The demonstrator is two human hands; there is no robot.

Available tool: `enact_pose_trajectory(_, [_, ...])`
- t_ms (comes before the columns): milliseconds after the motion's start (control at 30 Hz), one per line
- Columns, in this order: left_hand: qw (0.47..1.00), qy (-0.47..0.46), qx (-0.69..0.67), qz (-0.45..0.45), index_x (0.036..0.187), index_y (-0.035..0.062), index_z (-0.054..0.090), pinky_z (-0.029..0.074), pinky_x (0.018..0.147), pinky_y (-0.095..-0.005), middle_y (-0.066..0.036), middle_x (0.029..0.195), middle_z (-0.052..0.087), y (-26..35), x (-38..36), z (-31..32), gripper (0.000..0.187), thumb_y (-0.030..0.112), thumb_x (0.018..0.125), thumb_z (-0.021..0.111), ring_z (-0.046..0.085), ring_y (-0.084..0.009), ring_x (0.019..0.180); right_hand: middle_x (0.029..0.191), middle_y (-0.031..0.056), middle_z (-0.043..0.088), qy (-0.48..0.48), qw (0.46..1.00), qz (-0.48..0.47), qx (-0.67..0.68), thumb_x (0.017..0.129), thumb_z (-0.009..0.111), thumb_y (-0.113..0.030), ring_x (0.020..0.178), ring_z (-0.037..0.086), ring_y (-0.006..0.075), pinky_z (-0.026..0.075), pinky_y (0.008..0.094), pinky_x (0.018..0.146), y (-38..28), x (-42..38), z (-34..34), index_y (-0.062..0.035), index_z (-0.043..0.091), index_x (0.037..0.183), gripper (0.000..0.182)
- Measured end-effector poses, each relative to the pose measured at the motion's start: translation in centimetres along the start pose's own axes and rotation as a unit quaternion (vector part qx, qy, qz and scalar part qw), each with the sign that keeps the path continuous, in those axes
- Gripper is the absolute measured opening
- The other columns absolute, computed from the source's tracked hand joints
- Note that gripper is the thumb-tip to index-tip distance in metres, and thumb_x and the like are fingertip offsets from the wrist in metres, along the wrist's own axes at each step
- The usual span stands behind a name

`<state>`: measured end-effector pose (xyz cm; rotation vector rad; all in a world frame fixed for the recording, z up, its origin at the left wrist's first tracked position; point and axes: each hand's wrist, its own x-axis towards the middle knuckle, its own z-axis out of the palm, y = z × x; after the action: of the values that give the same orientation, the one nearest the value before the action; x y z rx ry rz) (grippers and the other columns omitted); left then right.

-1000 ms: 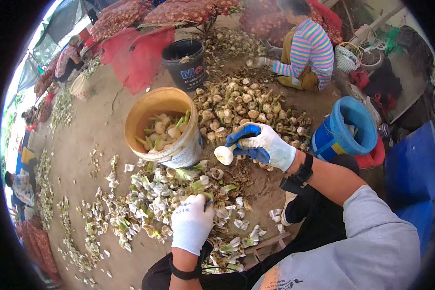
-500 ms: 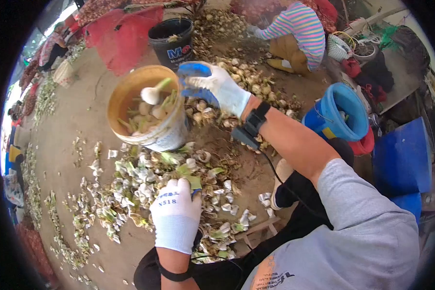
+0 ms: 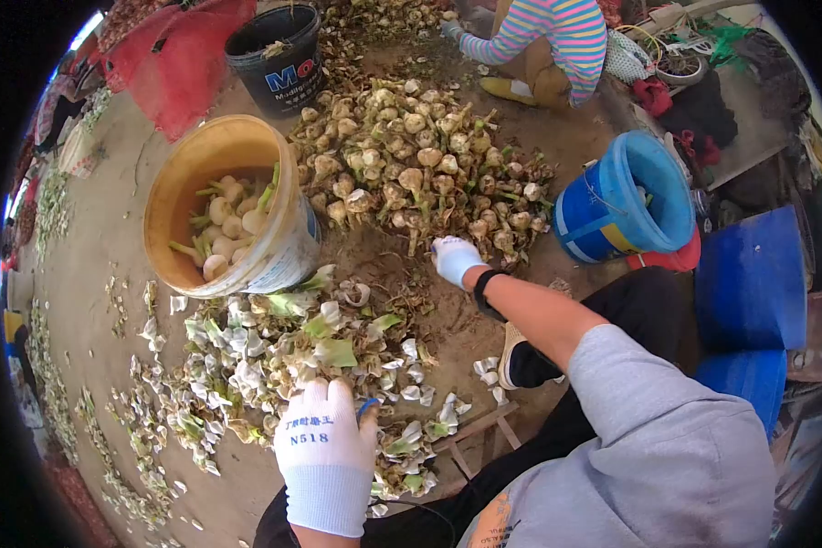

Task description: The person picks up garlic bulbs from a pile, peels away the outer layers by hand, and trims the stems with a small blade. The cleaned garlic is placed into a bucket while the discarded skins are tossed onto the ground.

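Note:
My right hand [image 3: 455,259], in a white glove, is at the near edge of a heap of garlic bulbs [image 3: 411,178] with dry roots and stems. Its fingers are bunched downward, and whatever is in them is hidden. Low over a pile of garlic peels and leaf scraps [image 3: 274,356] is my left hand [image 3: 327,429], gloved too, back upward. Its fingers curl down out of sight, with a bit of blue showing by the thumb. Left of the heap, a yellowed white bucket [image 3: 172,164] contains peeled garlic bulbs [image 3: 233,219] with cut stems.
A black bucket [image 3: 279,82] stands behind the yellowed one. On the right are a blue bucket [image 3: 580,215] and a blue panel [image 3: 749,283]. Another person in a striped top [image 3: 557,41] crouches beyond the heap. Red netting [image 3: 173,68] lies at the back left.
My right hand has moved from beside the yellowed bucket to the garlic heap. The garlic bulb seen in the air over that bucket is no longer there. My left hand stays over the peels.

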<state>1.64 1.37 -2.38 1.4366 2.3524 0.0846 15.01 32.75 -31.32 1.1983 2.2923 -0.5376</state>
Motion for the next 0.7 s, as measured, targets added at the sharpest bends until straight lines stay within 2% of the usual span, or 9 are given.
enact_pose_trajectory(100, [1.000,-0.025,0.006,0.006,0.104,0.0040,0.065,0.054,0.081,-0.0456,-0.015,0.099,0.063,0.0,0.4,0.5,0.031,0.023,0.084,0.079,0.065,-0.0351,0.095,0.140,0.0218,0.059,-0.031,0.998,0.060,0.016,0.097,0.069,-0.008,0.125,0.062,0.0359,0.061,0.0477,0.096,-1.8,1.2,2.6,-0.0026,0.059,0.138,0.043])
enact_pose_trajectory(167, [1.000,-0.025,0.007,0.012,0.103,0.0039,0.065,0.054,0.081,-0.0456,-0.015,0.100,0.063,-0.2,0.6,1.0,0.032,0.025,0.085,0.080,0.065,-0.0352,0.096,0.139,0.0221,0.058,0.023,0.995,0.070,-0.063,0.094,0.073,-0.007,0.130,0.060,0.0336,0.062,0.0461,0.094,-2.8,1.6,3.0,-0.0033,0.059,0.137,0.046])
enact_pose_trajectory(200, [0.997,-0.070,0.032,0.008,0.110,0.0052,0.064,0.055,0.085,-0.0432,-0.012,0.104,0.064,-0.3,0.7,0.9,0.039,0.034,0.088,0.078,0.066,-0.0301,0.100,0.137,0.0220,0.060,0.029,0.993,0.053,-0.104,0.093,0.074,-0.007,0.126,0.063,0.0326,0.063,0.0449,0.092,-2.9,1.6,3.0,-0.0035,0.059,0.137,0.046])
enact_pose_trajectory(300, [0.997,-0.079,0.013,-0.001,0.104,0.0036,0.064,0.054,0.082,-0.0460,-0.015,0.102,0.064,0.1,0.9,0.7,0.033,0.028,0.086,0.079,0.065,-0.0359,0.098,0.133,0.0206,0.065,0.016,0.995,0.012,-0.093,0.093,0.073,-0.007,0.120,0.068,0.0328,0.062,0.0442,0.091,-2.2,2.8,3.0,-0.0043,0.060,0.137,0.046])
enact_pose_trajectory(367, [0.997,-0.076,0.014,0.001,0.104,0.0033,0.065,0.054,0.083,-0.0466,-0.016,0.103,0.064,-0.2,0.8,0.7,0.034,0.029,0.087,0.079,0.065,-0.0362,0.099,0.125,0.0188,0.070,-0.015,0.980,-0.095,-0.175,0.095,0.070,-0.013,0.114,0.071,0.0328,0.061,0.0421,0.089,-1.8,2.2,4.0,-0.0064,0.062,0.135,0.041])
enact_pose_trajectory(500, [0.998,-0.064,0.026,0.008,0.105,0.0027,0.064,0.054,0.084,-0.0477,-0.017,0.103,0.065,-0.4,0.5,0.5,0.036,0.031,0.088,0.077,0.065,-0.0364,0.100,0.117,0.0158,0.072,-0.101,0.980,-0.153,0.078,0.096,0.070,-0.037,0.104,0.071,0.0316,0.057,0.0447,0.086,-2.4,0.5,4.7,-0.0052,0.063,0.125,0.044])
enact_pose_trajectory(533, [0.999,-0.049,0.018,0.012,0.105,0.0028,0.064,0.054,0.083,-0.0479,-0.017,0.102,0.065,-0.4,0.4,0.4,0.035,0.031,0.088,0.077,0.065,-0.0366,0.100,0.111,0.0163,0.072,-0.169,0.960,-0.113,0.191,0.094,0.073,-0.041,0.100,0.070,0.0316,0.056,0.0447,0.085,-3.2,-1.0,2.1,-0.0035,0.063,0.123,0.049])
enact_pose_trajectory(633, [1.000,-0.007,0.017,0.023,0.105,0.0032,0.066,0.054,0.083,-0.0483,-0.017,0.101,0.067,-0.7,0.2,0.4,0.032,0.028,0.088,0.077,0.066,-0.0371,0.097,0.108,0.0160,0.072,-0.086,0.940,-0.224,0.242,0.091,0.077,-0.044,0.096,0.070,0.0286,0.056,0.0408,0.084,-4.4,-3.0,-2.3,-0.0023,0.064,0.123,0.054])
enact_pose_trajectory(700, [0.997,0.037,-0.056,0.023,0.105,0.0029,0.068,0.053,0.082,-0.0490,-0.018,0.098,0.069,-1.2,0.5,0.3,0.029,0.025,0.088,0.077,0.068,-0.0387,0.095,0.109,0.0150,0.073,-0.090,0.896,-0.267,0.343,0.089,0.081,-0.042,0.095,0.069,0.0235,0.056,0.0377,0.083,-5.7,-6.0,-6.8,-0.0005,0.064,0.123,0.056])
